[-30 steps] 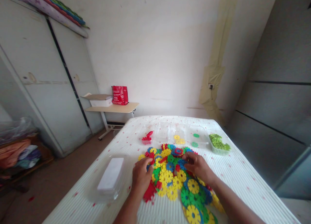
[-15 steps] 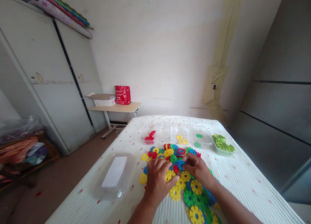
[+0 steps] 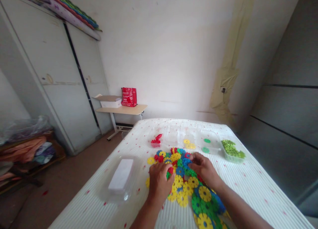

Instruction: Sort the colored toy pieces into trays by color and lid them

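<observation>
Since the frame half a second ago, the left hand is drawing back leftward over the pile of notched plastic discs — uncovering yellow and blue ones — while the right hand is edging slightly toward the pile's far side. The left fingers are curling downward with the thumb standing a little apart, and red and green pieces are showing in the gap; whether they are being gripped, I cannot tell. The right thumb and forefinger are bending toward each other, partly open, beside blue discs; I cannot tell whether they are holding anything. The pile is lying on the patterned tablecloth between and beneath the hands, with green discs and yellow ones spreading below the right wrist. Beyond it, clear tubs are holding red pieces, yellow discs and green discs — and a tub at the right is carrying light-green pieces. A white block is resting in clear plastic, well left of the left hand.
</observation>
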Demonstrator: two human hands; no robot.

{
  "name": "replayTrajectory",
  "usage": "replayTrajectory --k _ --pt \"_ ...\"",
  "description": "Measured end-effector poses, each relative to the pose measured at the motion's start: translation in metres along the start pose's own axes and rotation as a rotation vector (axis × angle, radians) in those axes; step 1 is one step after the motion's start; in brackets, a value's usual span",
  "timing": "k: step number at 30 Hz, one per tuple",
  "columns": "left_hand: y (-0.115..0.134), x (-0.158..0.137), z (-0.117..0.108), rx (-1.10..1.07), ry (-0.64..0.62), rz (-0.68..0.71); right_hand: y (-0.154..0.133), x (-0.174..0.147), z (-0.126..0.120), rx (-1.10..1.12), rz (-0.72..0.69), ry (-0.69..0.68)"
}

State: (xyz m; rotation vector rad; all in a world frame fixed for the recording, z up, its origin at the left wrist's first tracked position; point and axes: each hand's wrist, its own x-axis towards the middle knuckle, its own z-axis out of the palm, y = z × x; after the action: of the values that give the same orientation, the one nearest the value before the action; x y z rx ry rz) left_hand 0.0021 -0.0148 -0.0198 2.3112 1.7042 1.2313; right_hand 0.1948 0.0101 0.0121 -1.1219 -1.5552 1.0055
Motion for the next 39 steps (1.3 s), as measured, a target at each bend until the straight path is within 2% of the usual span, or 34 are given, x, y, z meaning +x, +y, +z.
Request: replayTrajectory --k 4,9,13,17,23,28,32,36,39 --pt "-0.006 0.000 0.000 0.021 -0.027 -0.064 -0.017 0.041 -0.002 -0.185 -0.047 0.117" --pt "-0.010 -0.002 -0.001 0.036 -0.034 -0.108 -0.029 0.090 0.013 -0.299 -0.022 0.208" --pt "-0.014 0.000 -0.007 0.037 -0.030 -0.152 -0.024 0.108 0.025 -0.296 -0.028 0.222" --pt "-0.020 0.003 -0.012 0.042 -0.015 -0.193 -0.018 0.112 0.027 -0.304 -0.029 0.222" --pt "-0.032 0.004 -0.013 0.074 0.030 -0.254 -0.013 0.090 0.001 -0.332 -0.032 0.201" --pt "-0.045 0.005 -0.009 0.106 0.002 -0.299 0.001 0.039 -0.039 -0.518 -0.157 0.228" --pt "-0.050 0.004 -0.001 0.138 -0.042 -0.322 0.024 -0.003 -0.071 -0.705 -0.215 0.192" --pt "-0.050 0.002 0.006 0.117 -0.086 -0.302 0.049 -0.024 -0.092 -0.853 -0.123 0.209" --pt "-0.051 0.000 0.009 0.049 -0.089 -0.268 0.059 -0.027 -0.094 -0.930 -0.015 0.230"
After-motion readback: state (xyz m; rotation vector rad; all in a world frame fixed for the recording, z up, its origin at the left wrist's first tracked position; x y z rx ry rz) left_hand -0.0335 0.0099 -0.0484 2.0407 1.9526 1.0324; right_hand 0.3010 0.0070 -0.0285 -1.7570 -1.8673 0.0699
